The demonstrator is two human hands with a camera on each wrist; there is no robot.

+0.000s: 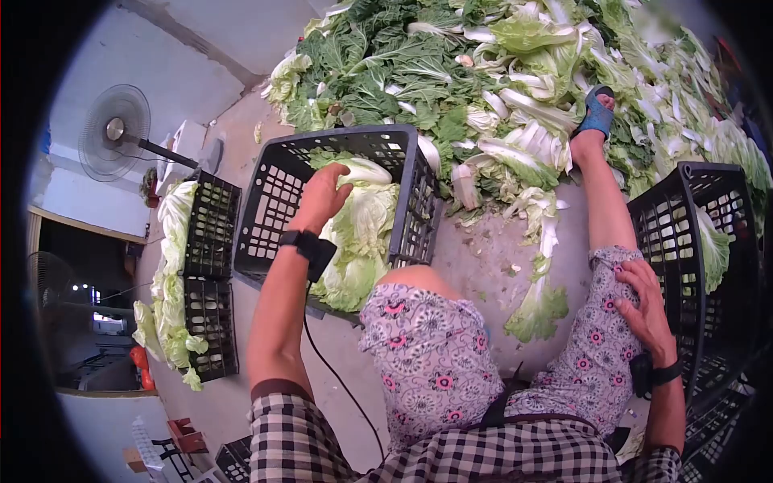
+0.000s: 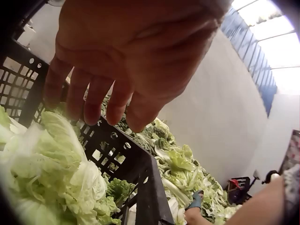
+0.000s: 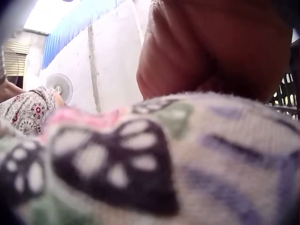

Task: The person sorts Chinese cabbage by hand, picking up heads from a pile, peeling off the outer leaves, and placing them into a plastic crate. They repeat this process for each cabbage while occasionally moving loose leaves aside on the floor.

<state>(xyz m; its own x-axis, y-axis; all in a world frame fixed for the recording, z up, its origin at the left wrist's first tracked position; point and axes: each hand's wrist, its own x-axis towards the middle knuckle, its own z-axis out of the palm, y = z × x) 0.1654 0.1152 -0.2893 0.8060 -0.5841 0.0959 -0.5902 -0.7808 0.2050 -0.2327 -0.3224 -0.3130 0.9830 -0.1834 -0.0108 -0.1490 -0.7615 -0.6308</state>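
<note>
My left hand point(image 1: 324, 196) is over the black crate point(image 1: 408, 173) that holds pale green cabbages point(image 1: 362, 217). In the left wrist view the hand point(image 2: 126, 61) hangs above the cabbage point(image 2: 56, 164) and the crate rim point(image 2: 136, 152), its fingers extended and slightly spread, with nothing gripped. My right hand point(image 1: 646, 310) rests on the patterned trouser leg point(image 1: 592, 338) near the knee. From the right wrist, that hand point(image 3: 211, 56) shows darkly against the patterned cloth point(image 3: 187, 154), and its fingertips are hidden there.
A large heap of leaves point(image 1: 451, 72) spreads across the floor ahead. Two filled crates point(image 1: 211, 326) stand at the left beside a fan point(image 1: 115, 129). Another black crate point(image 1: 684, 233) is at the right. A loose leaf point(image 1: 535, 310) lies between the legs; a cable point(image 1: 342, 386) crosses the floor.
</note>
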